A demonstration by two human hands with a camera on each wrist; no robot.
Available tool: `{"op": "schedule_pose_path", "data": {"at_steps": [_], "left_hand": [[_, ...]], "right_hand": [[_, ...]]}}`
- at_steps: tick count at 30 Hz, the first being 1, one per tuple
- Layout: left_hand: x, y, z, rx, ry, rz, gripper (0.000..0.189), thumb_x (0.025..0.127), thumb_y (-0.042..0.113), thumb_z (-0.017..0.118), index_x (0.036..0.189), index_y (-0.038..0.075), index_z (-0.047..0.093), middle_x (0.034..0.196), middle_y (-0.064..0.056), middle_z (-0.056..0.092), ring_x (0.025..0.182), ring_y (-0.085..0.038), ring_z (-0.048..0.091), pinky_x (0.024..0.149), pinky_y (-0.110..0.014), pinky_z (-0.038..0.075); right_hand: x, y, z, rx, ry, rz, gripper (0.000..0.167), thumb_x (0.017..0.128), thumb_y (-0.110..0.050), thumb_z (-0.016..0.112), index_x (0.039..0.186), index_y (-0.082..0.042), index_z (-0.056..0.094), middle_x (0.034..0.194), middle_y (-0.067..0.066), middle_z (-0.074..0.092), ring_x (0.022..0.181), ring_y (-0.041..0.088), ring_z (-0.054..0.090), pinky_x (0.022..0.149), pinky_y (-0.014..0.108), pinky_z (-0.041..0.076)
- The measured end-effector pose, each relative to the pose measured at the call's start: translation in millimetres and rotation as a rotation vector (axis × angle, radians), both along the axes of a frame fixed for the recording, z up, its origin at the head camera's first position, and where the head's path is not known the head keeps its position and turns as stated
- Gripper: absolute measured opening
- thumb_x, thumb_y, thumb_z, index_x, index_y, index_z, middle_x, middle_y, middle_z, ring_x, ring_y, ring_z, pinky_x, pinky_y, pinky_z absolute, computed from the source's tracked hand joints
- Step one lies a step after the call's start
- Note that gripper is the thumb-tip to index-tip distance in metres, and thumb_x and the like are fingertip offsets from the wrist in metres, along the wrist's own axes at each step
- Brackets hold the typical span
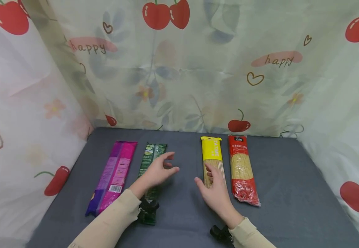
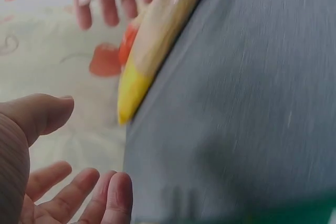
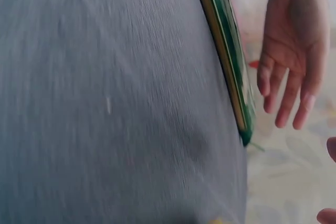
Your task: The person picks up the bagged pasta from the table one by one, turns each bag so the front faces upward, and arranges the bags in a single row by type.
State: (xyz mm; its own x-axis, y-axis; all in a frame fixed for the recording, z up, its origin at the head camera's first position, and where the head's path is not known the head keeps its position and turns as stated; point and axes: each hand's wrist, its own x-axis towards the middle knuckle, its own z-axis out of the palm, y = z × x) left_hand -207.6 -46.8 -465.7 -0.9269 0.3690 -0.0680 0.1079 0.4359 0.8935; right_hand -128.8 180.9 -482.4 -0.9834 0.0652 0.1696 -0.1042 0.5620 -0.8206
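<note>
My left hand (image 1: 158,171) hovers over the dark green pasta packet (image 1: 147,166), fingers spread loosely and nothing in them. It covers the middle of that packet in the head view. My right hand (image 1: 215,193), also holding nothing, hangs by the lower half of the yellow-topped packet of spaghetti (image 1: 211,148) and hides its bottom end. To the right lies a red packet of spaghetti (image 1: 242,165) with a clear window. A purple and pink packet (image 1: 117,172) lies at the far left. In the left wrist view, the thumb (image 2: 44,113) stands well apart from the fingers.
All the packets lie on a grey cloth-covered table (image 1: 182,213). A patterned curtain (image 1: 179,82) with cherries stands behind it and along both sides. Small black devices (image 1: 219,233) are strapped at the wrists, below the cream sleeves (image 1: 111,217).
</note>
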Motion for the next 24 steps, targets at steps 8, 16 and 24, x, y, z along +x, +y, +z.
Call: {"op": "schedule_pose_path", "data": {"at_steps": [8, 16, 24], "left_hand": [[-27.1, -36.0, -0.4, -0.005, 0.036, 0.064, 0.065, 0.09, 0.025, 0.07, 0.147, 0.013, 0.041, 0.138, -0.014, 0.049, 0.122, -0.031, 0.05, 0.093, -0.046, 0.047], [-60.3, -55.3, -1.6, -0.085, 0.115, 0.073, 0.054, 0.095, 0.024, 0.064, 0.144, 0.012, 0.044, 0.142, -0.014, 0.045, 0.131, -0.034, 0.041, 0.1, -0.051, 0.04], [-81.7, -57.9, -14.2, -0.228, 0.147, 0.056, 0.05, 0.096, 0.024, 0.062, 0.142, 0.008, 0.048, 0.143, -0.015, 0.045, 0.135, -0.035, 0.034, 0.106, -0.059, 0.026]], "right_hand": [[6.4, -32.8, -5.5, -0.027, -0.054, 0.134, 0.07, 0.087, -0.044, 0.071, 0.144, -0.016, 0.042, 0.134, 0.011, 0.049, 0.112, 0.026, 0.052, 0.093, 0.043, 0.045], [13.4, -70.5, -11.8, -0.059, -0.232, 0.34, 0.074, 0.087, -0.049, 0.068, 0.146, -0.014, 0.039, 0.122, 0.005, 0.051, 0.101, 0.019, 0.053, 0.083, 0.039, 0.047], [17.9, -91.0, -14.6, -0.033, -0.365, 0.559, 0.085, 0.082, -0.052, 0.073, 0.149, -0.016, 0.035, 0.126, -0.003, 0.047, 0.1, 0.009, 0.052, 0.08, 0.027, 0.049]]}}
